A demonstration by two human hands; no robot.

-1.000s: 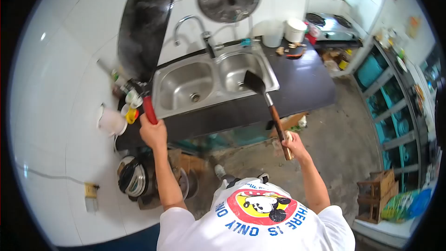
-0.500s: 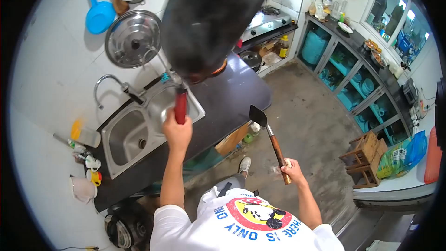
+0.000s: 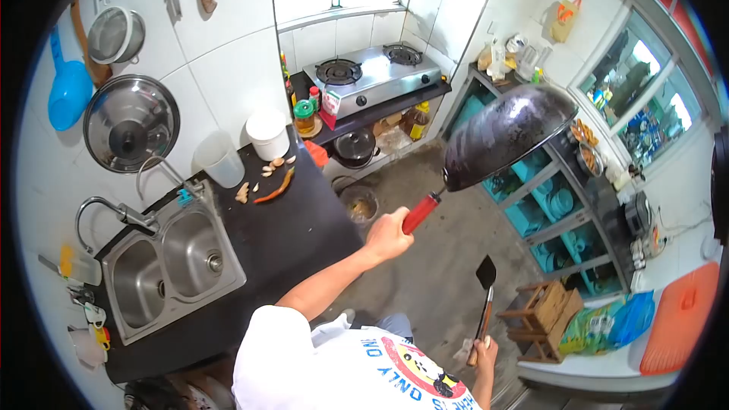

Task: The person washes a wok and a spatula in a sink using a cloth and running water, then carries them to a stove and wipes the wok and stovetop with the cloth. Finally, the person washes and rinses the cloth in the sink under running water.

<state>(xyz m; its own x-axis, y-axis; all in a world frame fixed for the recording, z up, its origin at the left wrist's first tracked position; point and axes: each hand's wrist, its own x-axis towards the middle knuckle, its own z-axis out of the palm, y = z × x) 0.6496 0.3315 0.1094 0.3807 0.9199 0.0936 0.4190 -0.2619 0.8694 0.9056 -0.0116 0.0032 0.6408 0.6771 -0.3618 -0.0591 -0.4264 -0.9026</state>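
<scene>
Closed around the red handle of a dark wok (image 3: 509, 137), my left hand (image 3: 389, 235) is stretched out at mid-frame. The wok is held up in the air, tilted, with its dark rounded side showing. Lower right, my right hand (image 3: 484, 352) grips the wooden handle of a spatula (image 3: 486, 273), whose black blade points up. Behind the wok stands a silver two-burner gas stove (image 3: 372, 80) on a dark shelf.
A double sink (image 3: 190, 247) is set in the dark counter (image 3: 296, 247) at left, with a white tub (image 3: 267, 135), garlic and a chili. Wooden stools (image 3: 543, 315) and a colourful bag (image 3: 607, 324) stand lower right. A curved cabinet (image 3: 562, 205) lines the right side.
The view has turned right, from the sink towards the stove and cabinet. My left hand has swung the wok to the right. The spatula has stayed in my right hand, now lower in view.
</scene>
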